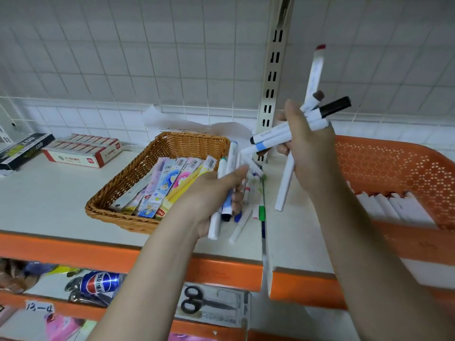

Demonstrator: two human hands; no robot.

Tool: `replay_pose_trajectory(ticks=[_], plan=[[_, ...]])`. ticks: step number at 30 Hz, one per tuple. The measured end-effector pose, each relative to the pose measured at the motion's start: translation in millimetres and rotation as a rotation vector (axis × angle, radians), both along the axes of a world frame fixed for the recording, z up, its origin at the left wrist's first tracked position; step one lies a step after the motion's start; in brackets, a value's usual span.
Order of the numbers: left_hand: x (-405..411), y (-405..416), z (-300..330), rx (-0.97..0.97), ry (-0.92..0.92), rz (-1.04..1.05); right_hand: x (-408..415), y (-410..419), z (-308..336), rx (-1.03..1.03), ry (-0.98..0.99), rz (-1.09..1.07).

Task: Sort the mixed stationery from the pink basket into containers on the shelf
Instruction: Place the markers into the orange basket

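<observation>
My right hand (306,146) is raised above the shelf, closed around a splayed bunch of white markers (314,77) with coloured caps pointing several ways. My left hand (216,193) sits lower, beside the wicker basket (172,143), gripping several more white markers (227,168). Loose markers (256,210) lie on the white shelf (49,193) under my left hand. The wicker basket holds flat colourful stationery packs (167,183). An orange perforated basket (394,168) at the right holds a row of white markers (398,207). No pink basket can be made out.
Boxes of erasers (81,153) and a dark box (24,148) stand at the shelf's back left. A slotted metal upright (272,77) rises behind my hands against a wire grid wall. The lower shelf holds packaged scissors (209,303), a cola bottle (98,284) and other goods.
</observation>
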State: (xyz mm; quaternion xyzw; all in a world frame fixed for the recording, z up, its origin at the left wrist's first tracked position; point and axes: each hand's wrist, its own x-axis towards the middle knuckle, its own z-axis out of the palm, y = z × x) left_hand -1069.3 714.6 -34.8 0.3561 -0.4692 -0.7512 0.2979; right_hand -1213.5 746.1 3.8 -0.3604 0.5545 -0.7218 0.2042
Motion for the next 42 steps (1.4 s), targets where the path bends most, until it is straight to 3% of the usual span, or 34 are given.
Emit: replay_pose_trajectory(ticks=[2,5,8,10,12,16,19,23,26,31,33,37,39,42], plan=[[-15.9,-4.2,9.2,0.197,0.192,-0.049,4.0,4.7,-4.7,-0.091,0.163,0.022],[-33.5,-9.1,25.0,0.383,0.329,-0.114,2.1,7.3,-15.1,-0.213,0.514,0.113],[-41.2,-20.9,29.8,0.509,0.362,-0.225,0.4,12.1,-19.6,-0.054,0.688,0.173],[-46.1,-29.6,25.8,0.551,0.33,-0.394,-1.5,17.8,-18.0,0.039,0.842,0.119],[-50.6,-28.1,26.4,0.63,0.413,-0.513,-5.5,23.9,-14.7,0.116,0.92,0.061],[-65.0,-23.2,24.6,0.491,0.376,-0.266,-14.6,42.3,-12.7,0.212,0.772,-0.03],[-74.3,-27.7,14.5,0.326,0.228,-0.131,-22.9,60.1,-10.0,0.294,0.671,0.004],[-82.3,-24.2,14.8,0.295,0.249,0.043,-33.6,82.7,2.7,0.269,0.531,0.006],[-93.5,-17.5,19.0,0.201,0.27,0.093,-45.4,86.9,8.1,0.242,0.259,0.051],[-123.2,6.1,27.7,-0.159,0.175,0.019,-89.1,89.8,22.9,0.184,-0.293,0.174],[-139.4,20.7,32.4,-0.262,0.189,0.039,-107.1,96.4,25.4,0.247,-0.212,0.269],[-169.6,49.3,41.4,-0.352,0.201,0.139,-129.4,124.1,23.6,0.475,0.268,0.448],[-179.6,60.2,43.4,-0.386,0.179,0.218,-137.1,135.0,21.1,0.488,0.429,0.338],[-188.6,70.1,42.0,-0.412,0.121,0.323,-151.0,139.5,16.6,0.48,0.475,0.245]])
